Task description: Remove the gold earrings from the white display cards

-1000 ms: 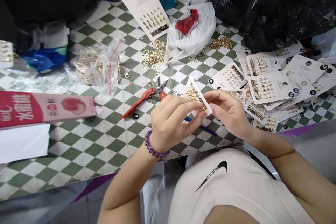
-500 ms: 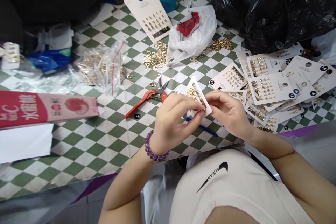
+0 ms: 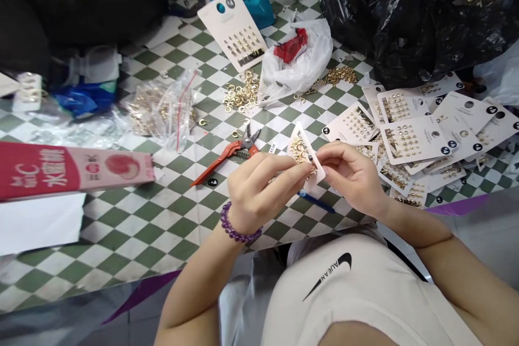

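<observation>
Your green and white checked table [image 3: 170,216] has a pink box [image 3: 77,170] and red cutters [image 3: 221,159] at 9 o'clock, a clear bag of gold bits [image 3: 164,110] at 10, gold hooks [image 3: 240,92] and a white bag [image 3: 300,67] near 12, and cards [image 3: 417,138] in a heap at 3

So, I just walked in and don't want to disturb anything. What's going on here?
Someone is working on a card of small gold pieces, held up above the checked table. The right hand holds its edge, while the fingers of the left hand are at its front; whether they pinch a piece is hard to see. Orange cutters lie nearby, loose gold hooks lie beyond them, and more cards are heaped to the right.
</observation>
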Tool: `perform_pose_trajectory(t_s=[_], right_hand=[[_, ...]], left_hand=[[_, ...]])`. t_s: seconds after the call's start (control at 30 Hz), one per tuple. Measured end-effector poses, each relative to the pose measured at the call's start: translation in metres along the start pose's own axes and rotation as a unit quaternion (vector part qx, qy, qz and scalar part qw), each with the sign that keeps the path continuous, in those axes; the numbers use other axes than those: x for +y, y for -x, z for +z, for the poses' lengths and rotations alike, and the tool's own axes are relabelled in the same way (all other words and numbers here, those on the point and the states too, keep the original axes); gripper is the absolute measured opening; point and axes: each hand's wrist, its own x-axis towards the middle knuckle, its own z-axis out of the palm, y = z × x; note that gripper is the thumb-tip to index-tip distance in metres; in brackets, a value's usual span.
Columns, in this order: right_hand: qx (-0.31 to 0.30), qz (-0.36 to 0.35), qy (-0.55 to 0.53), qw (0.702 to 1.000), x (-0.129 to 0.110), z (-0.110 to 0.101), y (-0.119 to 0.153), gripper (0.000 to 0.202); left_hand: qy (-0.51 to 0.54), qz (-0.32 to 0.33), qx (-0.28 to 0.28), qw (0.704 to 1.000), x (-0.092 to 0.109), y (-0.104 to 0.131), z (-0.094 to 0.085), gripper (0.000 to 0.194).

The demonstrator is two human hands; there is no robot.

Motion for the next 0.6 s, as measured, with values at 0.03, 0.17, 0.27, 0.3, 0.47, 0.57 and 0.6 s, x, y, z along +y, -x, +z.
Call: perform_pose_trajectory(t_s=[0.03,0.17,0.27,0.3,0.47,0.57,0.6], right_hand=[[-0.004,-0.018,0.011,1.000,0.001,0.000,0.000,0.019],[-0.035,-0.075,0.119,0.989,-0.006,-0.003,-0.001,0.029],[-0.025,-0.068,0.206,0.976,-0.025,-0.031,-0.003,0.033],[0.012,-0.052,0.207,0.977,-0.033,-0.048,-0.006,0.032],[0.429,0.059,0.337,0.836,-0.057,-0.185,-0.051,0.061],[0.390,0.167,0.448,0.787,-0.058,-0.258,-0.090,0.059],[0.354,0.193,0.499,0.767,-0.057,-0.275,-0.099,0.052]], left_hand=[[-0.013,-0.002,0.005,1.000,0.000,0.000,0.000,0.015],[-0.039,-0.047,-0.009,0.998,-0.003,0.000,0.002,0.012],[0.002,-0.107,-0.023,0.994,-0.005,-0.002,0.005,0.011],[0.020,-0.120,-0.023,0.992,-0.005,-0.002,0.006,0.011],[0.064,-0.140,-0.025,0.988,-0.005,-0.002,0.009,0.009],[0.067,-0.143,-0.027,0.987,-0.006,-0.001,0.010,0.009],[0.067,-0.140,-0.027,0.988,-0.006,-0.001,0.010,0.009]])
